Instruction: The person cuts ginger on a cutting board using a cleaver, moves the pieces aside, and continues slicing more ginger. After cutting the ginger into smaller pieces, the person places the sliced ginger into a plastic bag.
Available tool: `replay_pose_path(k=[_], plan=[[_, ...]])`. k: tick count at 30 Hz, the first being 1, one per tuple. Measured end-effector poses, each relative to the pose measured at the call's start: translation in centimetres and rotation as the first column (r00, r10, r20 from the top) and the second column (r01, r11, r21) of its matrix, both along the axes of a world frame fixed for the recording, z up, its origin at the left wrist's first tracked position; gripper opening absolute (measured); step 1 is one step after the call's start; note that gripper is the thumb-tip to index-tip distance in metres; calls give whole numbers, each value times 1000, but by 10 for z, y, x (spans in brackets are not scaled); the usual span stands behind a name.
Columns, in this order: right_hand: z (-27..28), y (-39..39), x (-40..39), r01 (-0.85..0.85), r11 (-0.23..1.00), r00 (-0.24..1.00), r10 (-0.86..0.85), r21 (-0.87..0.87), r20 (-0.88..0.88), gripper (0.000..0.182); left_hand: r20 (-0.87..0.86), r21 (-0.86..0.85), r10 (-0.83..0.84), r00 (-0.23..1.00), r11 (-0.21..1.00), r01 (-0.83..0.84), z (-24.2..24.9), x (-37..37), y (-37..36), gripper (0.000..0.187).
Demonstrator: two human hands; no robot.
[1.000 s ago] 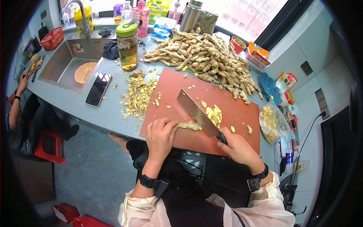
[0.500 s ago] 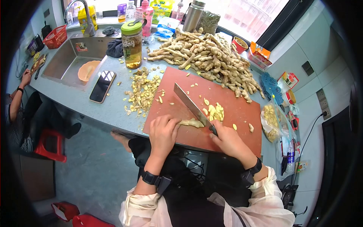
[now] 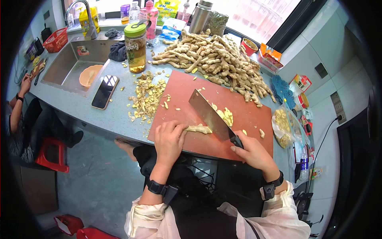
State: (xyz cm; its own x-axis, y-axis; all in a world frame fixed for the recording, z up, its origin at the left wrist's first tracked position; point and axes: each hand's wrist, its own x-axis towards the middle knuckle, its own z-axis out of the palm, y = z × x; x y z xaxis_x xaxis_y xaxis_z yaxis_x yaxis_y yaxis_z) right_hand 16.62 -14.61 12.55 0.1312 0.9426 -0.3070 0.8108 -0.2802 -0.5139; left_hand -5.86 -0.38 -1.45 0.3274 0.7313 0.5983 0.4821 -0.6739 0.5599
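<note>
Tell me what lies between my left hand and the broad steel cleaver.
A pale, knobbly piece of ginger lies on the reddish-brown cutting board between the left hand and the cleaver, as the head view shows.

On a red cutting board (image 3: 175,107) — left hand (image 3: 169,141) steadying ginger (image 3: 199,128), right hand (image 3: 254,151) gripping a cleaver (image 3: 211,116).

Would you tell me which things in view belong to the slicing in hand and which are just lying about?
In use:
- cleaver
- chopping board
- ginger root
- ginger slices
- whole-ginger pile

Lying about:
- smartphone
- green-lidded bottle
- steel flask
- red basket
</note>
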Motion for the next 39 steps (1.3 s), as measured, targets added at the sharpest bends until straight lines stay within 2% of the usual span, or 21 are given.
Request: replay_pose_path(k=[10,12,22,25,27,30,34,37,39], plan=[[0,5,-8,-7,998,997,12,-68,79,39,-6,-5,0,1000,1000,0,-1,1,1,14],[-3,5,-11,-40,998,987,45,-39,156,37,4,-3,-8,1000,1000,8,-1,1,1,14],[-33,34,-22,-73,997,970,67,16,233,35,-1,8,6,1000,1000,-6,-1,0,0,14],[-38,27,-10,-52,996,984,40,67,174,37,24,-2,-14,1000,1000,14,-1,-1,-1,15],[-36,21,1,-31,997,998,27,65,61,39,12,-11,-8,1000,1000,8,1,0,-1,15],[-24,10,3,38,996,999,-40,75,21,41,15,-12,-9,1000,1000,9,-1,0,-1,15],[-15,0,2,50,992,999,-50,119,-2,42,-19,14,12,1000,1000,-12,-2,0,-1,13],[-4,0,-2,29,996,999,-27,82,-25,42,-18,10,7,1000,1000,-7,-2,0,-1,14],[3,2,-8,41,999,998,-41,-8,-39,41,-14,8,6,1000,1000,-6,-3,0,0,15]])
